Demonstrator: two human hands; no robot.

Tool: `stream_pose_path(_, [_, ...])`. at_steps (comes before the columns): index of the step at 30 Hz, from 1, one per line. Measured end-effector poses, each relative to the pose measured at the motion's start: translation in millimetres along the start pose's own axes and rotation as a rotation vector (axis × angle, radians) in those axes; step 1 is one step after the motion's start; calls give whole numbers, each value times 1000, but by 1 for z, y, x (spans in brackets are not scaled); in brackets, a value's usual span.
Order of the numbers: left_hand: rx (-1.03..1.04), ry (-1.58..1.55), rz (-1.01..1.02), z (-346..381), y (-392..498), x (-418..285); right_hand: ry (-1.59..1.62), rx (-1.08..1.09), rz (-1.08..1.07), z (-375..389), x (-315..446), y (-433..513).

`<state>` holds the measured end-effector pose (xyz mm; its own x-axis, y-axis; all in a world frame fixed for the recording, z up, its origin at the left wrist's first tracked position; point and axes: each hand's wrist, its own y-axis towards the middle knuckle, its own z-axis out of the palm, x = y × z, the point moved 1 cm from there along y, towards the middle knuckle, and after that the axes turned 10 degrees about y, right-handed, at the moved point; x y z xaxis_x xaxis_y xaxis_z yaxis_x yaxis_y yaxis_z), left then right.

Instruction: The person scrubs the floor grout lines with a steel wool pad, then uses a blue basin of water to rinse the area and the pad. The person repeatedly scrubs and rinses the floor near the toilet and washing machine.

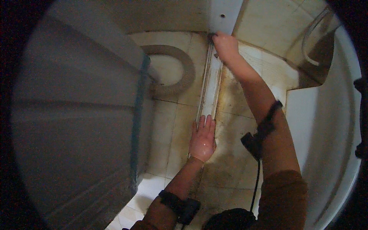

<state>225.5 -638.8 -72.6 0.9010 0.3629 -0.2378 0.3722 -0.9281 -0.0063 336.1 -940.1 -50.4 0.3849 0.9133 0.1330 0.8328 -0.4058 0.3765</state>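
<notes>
A long white rail (pixel 211 89), grooved and grimy along its edges, lies across the tiled floor in front of me. My left hand (pixel 203 141) rests palm down on its near part, fingers spread a little and holding nothing. Farther up, my right hand (pixel 227 47) is closed around a small dark object (pixel 212 36) at the rail's far end. Most of that object is hidden by my fingers, so its kind is unclear. Just beyond it stands a white upright panel (pixel 225 14) with a round hole. A small metal piece (pixel 216 55) shows below my right hand.
A large grey appliance body (pixel 80 115) fills the left side, with a thick grey hose (pixel 188 67) curving beside it. At right is a white curved fixture (pixel 325 123), with a thin hose (pixel 306 43) above. Brown stains mark the floor tiles (pixel 233 138). A black cable (pixel 256 184) hangs from my right forearm strap.
</notes>
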Motion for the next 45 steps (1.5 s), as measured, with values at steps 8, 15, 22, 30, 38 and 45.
stream_pose_path(8, [-32, -26, -8, -1, 1, -1, 29, 47, 5, 8, 10, -15])
stream_pose_path(15, [-10, 0, -11, -10, 0, -2, 148, 219, -7, 3, 15, -21])
stream_pose_path(22, [-42, 35, 1, 0, 0, -1, 137, -74, -174, 44, 0, -1])
stream_pose_path(30, [18, -12, -10, -7, 0, 0, 359, 265, -469, 12, 40, -82])
stream_pose_path(38, [-57, -34, 10, 8, -1, 3, 362, 143, -193, 10, 20, -63])
stream_pose_path(45, [-86, -33, 10, 6, -2, 3, 474, 390, -164, -33, 64, -102])
